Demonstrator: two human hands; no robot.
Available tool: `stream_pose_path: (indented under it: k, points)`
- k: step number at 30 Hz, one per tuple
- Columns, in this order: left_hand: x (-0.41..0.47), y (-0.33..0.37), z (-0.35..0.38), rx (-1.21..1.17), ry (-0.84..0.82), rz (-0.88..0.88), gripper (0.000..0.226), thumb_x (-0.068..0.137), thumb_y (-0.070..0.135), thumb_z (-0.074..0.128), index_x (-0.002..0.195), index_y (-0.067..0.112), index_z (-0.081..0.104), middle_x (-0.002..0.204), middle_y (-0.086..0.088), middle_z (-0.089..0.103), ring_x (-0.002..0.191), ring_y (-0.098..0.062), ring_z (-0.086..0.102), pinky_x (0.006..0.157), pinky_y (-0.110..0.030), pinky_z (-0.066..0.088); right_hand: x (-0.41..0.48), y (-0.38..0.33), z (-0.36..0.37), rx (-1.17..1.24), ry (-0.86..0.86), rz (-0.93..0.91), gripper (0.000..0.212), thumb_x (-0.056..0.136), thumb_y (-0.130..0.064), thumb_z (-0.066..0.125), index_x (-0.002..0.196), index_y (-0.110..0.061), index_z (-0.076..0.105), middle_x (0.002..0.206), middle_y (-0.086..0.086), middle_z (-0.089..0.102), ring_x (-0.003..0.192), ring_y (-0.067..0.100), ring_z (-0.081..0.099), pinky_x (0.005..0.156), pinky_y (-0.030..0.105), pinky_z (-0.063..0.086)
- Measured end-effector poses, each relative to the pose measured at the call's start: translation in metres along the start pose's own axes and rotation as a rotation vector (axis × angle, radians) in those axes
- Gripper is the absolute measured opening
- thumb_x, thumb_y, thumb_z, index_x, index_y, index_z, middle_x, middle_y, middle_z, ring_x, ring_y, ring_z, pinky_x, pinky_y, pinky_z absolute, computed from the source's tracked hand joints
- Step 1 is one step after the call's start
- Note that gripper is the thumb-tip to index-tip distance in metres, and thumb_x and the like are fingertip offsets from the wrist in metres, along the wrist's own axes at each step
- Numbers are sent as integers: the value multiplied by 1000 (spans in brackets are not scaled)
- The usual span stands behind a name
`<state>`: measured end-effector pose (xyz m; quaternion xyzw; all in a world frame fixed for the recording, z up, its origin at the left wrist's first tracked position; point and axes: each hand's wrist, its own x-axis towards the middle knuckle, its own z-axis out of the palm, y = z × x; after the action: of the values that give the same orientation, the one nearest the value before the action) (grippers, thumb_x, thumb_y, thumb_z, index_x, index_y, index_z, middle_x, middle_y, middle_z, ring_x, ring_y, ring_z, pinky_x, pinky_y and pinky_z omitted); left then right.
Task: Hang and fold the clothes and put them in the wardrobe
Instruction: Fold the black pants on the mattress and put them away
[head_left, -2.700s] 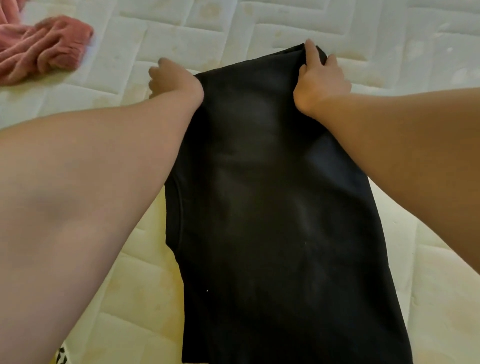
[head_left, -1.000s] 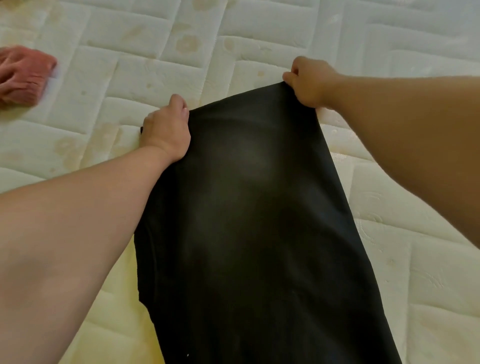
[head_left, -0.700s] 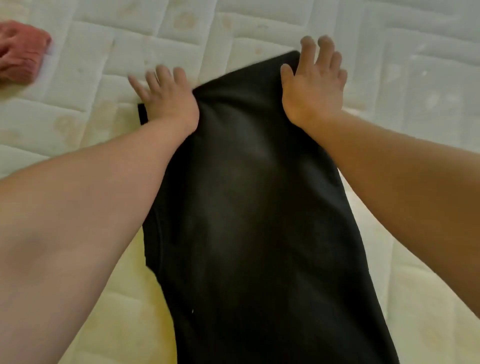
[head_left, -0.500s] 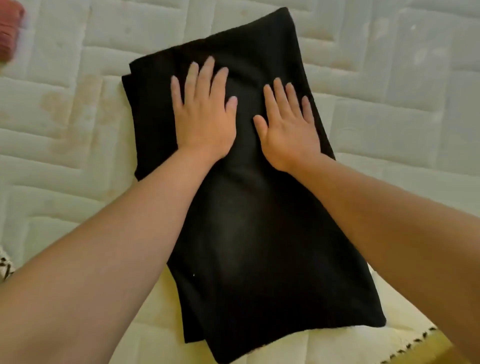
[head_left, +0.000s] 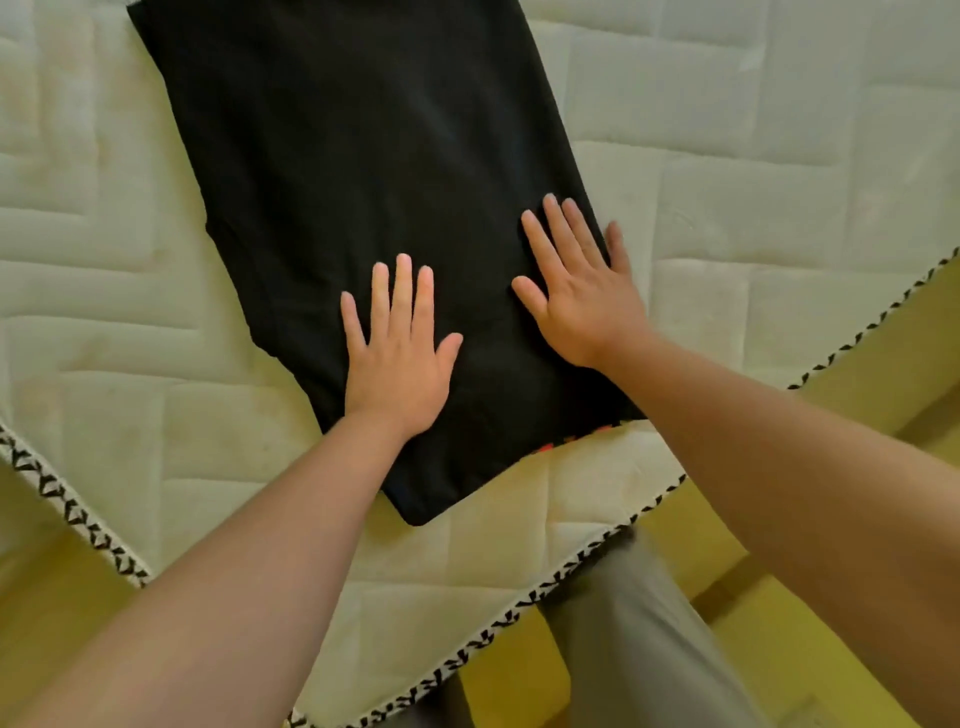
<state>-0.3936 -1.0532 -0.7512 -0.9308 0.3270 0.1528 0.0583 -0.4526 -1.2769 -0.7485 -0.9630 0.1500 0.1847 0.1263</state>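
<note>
The black garment (head_left: 363, 156) lay folded on the mattress (head_left: 753, 182), near its corner. The left hand (head_left: 397, 358) and the right hand (head_left: 582, 291) pressed flat on the garment, fingers straight, grasping nothing.

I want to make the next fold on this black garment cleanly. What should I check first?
1. The black garment lies flat on the mattress: ok, no large wrinkles show.
2. Hands free to grip: ok; the left hand and right hand rest flat on it, fingers straight, holding nothing.
3. Layers aligned at the near hem: not ok; an orange bit peeks out beside the right wrist.
4. Far end squared: cannot tell; it runs past the top of the picture.
5. Room at the mattress's edge: ok; the garment's near corner lies inside the patterned trim.
</note>
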Motion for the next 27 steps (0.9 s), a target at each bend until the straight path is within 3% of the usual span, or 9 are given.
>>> stream_pose_path:
  k: [2, 4, 6, 8, 10, 12, 16, 21, 27]
  points:
    - [-15, 4, -3, -50, 17, -32, 71, 101, 52, 28, 158, 12, 13, 165, -15, 12, 153, -33, 8, 119, -61, 10, -14, 11, -3, 94, 35, 57, 67, 100, -62, 18, 158, -32, 5, 167, -2, -2, 154, 19, -3, 123, 48, 5]
    - [-42, 9, -6, -79, 36, 93, 70, 100, 55, 31, 155, 13, 24, 163, -14, 19, 151, -31, 16, 120, -61, 13, -44, 21, -4, 248, 99, 229, 65, 98, -59, 33, 154, -28, 22, 162, 7, 21, 148, 28, 24, 118, 48, 27]
    - [-81, 13, -2, -38, -40, 258, 84, 94, 68, 29, 157, 11, 21, 165, -13, 14, 152, -30, 13, 118, -63, 11, -82, 26, 0, 427, 97, 384, 58, 96, -56, 44, 144, -24, 39, 140, 8, 47, 127, 27, 48, 101, 44, 46]
    - [-107, 15, 4, 45, -117, 325, 100, 88, 75, 34, 159, 10, 10, 166, -15, 4, 154, -31, 3, 117, -67, 8, -113, 25, 5, 666, 2, 525, 49, 94, -57, 50, 127, -21, 51, 113, -1, 60, 102, 18, 61, 77, 33, 53]
    - [-116, 15, 11, 103, -141, 321, 103, 85, 66, 48, 159, 12, 0, 166, -17, -3, 154, -34, -4, 115, -69, 7, -127, 23, 11, 814, -53, 647, 47, 91, -63, 53, 110, -20, 56, 96, -6, 63, 86, 13, 62, 64, 29, 48]
    - [-116, 7, 16, 141, -161, 314, 99, 87, 43, 56, 158, 13, -6, 166, -15, -7, 153, -34, -8, 114, -70, 8, -131, 25, 14, 871, -70, 684, 45, 88, -65, 57, 100, -21, 61, 89, -4, 66, 82, 14, 64, 65, 31, 51]
    - [-120, -6, 19, 204, -221, 241, 89, 95, 9, 43, 152, 11, -25, 164, -10, -23, 152, -32, -18, 115, -68, 12, -131, 24, 16, 887, -117, 689, 38, 87, -55, 67, 88, -18, 59, 81, 3, 66, 73, 18, 66, 58, 30, 51]
    - [-124, 12, 14, 183, -250, 160, 99, 90, 10, 48, 150, 11, -31, 160, -12, -33, 148, -35, -27, 119, -65, 5, -130, 19, 5, 860, -123, 696, 41, 87, -53, 69, 96, -15, 56, 86, 5, 63, 73, 21, 64, 62, 36, 56]
    - [-128, 10, 7, 196, -228, 63, 108, 90, 38, 60, 154, 13, -23, 165, -16, -14, 152, -39, -10, 118, -62, 9, -138, 22, -6, 1059, -294, 677, 30, 87, -46, 73, 93, -19, 64, 97, 6, 70, 86, 24, 72, 74, 34, 63]
